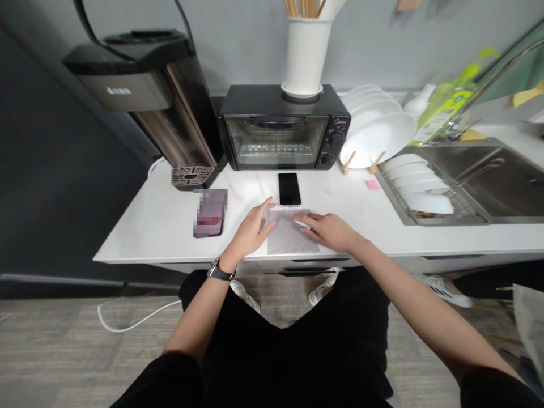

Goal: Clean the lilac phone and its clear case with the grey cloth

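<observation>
A thin grey see-through sheet or bag [287, 241] lies flat at the counter's front edge; which of the two I cannot tell. At its left side is my left hand [250, 231], fingers stretched out, thumb near the sheet's edge, nothing held. My right hand [329, 231] reaches over the sheet from the right, index finger extended and thumb apart, fingertips on or just above it. A small blue spot shows beside the right fingers, too hidden to name. Just beyond the sheet lies a phone [289, 189] with a dark screen.
Another phone [211, 212], partly pixelated, lies to the left. Behind stand a water dispenser [187, 113] and a toaster oven [276, 141] carrying a white utensil holder [308, 56]. Racked plates [378, 139] and a sink [510, 187] are on the right. Another person's shoe [448, 290] shows below.
</observation>
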Action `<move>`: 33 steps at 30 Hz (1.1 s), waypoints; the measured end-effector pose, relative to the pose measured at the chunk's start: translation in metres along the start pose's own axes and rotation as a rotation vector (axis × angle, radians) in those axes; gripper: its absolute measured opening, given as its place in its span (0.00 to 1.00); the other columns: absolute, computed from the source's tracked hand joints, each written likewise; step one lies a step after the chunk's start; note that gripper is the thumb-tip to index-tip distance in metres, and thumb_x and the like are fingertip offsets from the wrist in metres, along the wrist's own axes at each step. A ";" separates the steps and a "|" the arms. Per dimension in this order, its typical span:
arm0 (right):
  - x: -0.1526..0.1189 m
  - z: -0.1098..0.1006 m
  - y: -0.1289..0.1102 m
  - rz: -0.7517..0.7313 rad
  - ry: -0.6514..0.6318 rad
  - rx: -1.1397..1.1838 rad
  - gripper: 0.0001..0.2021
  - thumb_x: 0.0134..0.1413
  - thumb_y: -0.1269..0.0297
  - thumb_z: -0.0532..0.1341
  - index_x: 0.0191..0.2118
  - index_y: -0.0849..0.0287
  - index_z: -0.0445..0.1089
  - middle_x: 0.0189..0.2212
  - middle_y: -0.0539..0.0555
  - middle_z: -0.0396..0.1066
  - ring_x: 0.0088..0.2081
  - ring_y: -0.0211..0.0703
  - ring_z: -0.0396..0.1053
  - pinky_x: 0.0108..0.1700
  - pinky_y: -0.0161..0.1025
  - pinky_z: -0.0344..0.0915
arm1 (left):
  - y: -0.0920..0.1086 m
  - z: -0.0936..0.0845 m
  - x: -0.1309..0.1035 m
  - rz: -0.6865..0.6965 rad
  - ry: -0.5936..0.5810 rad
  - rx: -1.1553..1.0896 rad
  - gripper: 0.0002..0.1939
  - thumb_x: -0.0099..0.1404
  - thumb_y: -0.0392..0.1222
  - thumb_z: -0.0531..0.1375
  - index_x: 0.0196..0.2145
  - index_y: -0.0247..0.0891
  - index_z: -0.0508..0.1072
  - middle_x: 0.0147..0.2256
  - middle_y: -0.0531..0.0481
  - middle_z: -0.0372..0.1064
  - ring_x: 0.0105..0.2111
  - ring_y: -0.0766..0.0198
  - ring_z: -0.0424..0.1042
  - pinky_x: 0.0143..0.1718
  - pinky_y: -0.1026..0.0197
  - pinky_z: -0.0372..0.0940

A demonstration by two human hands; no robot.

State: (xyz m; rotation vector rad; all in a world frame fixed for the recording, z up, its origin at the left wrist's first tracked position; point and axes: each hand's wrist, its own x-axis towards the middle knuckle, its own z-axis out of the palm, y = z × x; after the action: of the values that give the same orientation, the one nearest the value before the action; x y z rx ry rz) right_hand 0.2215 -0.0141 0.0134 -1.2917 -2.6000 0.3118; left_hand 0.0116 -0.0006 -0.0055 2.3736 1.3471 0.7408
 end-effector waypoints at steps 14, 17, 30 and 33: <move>0.000 0.012 -0.004 0.042 0.138 -0.031 0.15 0.48 0.60 0.45 0.45 0.47 0.50 0.41 0.49 0.60 0.24 0.41 0.63 0.29 0.39 0.56 | -0.010 0.002 -0.008 -0.021 0.073 -0.139 0.22 0.57 0.39 0.40 0.50 0.44 0.39 0.46 0.55 0.54 0.45 0.67 0.54 0.49 0.60 0.49; -0.001 0.012 -0.001 0.035 0.132 0.003 0.15 0.48 0.60 0.46 0.45 0.47 0.52 0.40 0.49 0.61 0.23 0.40 0.63 0.29 0.40 0.56 | -0.008 0.000 -0.008 -0.032 0.054 -0.123 0.22 0.58 0.39 0.39 0.50 0.45 0.39 0.46 0.55 0.53 0.45 0.67 0.54 0.48 0.60 0.48; -0.001 0.007 0.008 -0.066 0.049 0.005 0.17 0.46 0.61 0.48 0.45 0.48 0.52 0.36 0.51 0.63 0.28 0.42 0.63 0.30 0.39 0.56 | -0.007 -0.002 -0.007 -0.032 0.051 -0.129 0.20 0.58 0.39 0.38 0.50 0.45 0.41 0.45 0.54 0.54 0.45 0.66 0.54 0.48 0.60 0.49; -0.002 0.005 0.010 -0.063 0.058 0.007 0.17 0.46 0.60 0.48 0.46 0.47 0.51 0.37 0.50 0.63 0.27 0.42 0.64 0.28 0.39 0.56 | -0.009 0.000 -0.007 -0.026 0.069 -0.145 0.20 0.58 0.39 0.38 0.49 0.46 0.41 0.45 0.54 0.54 0.45 0.67 0.54 0.48 0.61 0.49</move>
State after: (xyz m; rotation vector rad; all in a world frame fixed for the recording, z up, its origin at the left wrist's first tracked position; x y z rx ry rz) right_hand 0.2286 -0.0104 0.0054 -1.1962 -2.5823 0.2674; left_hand 0.0024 -0.0023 -0.0117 2.2331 1.3012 0.8889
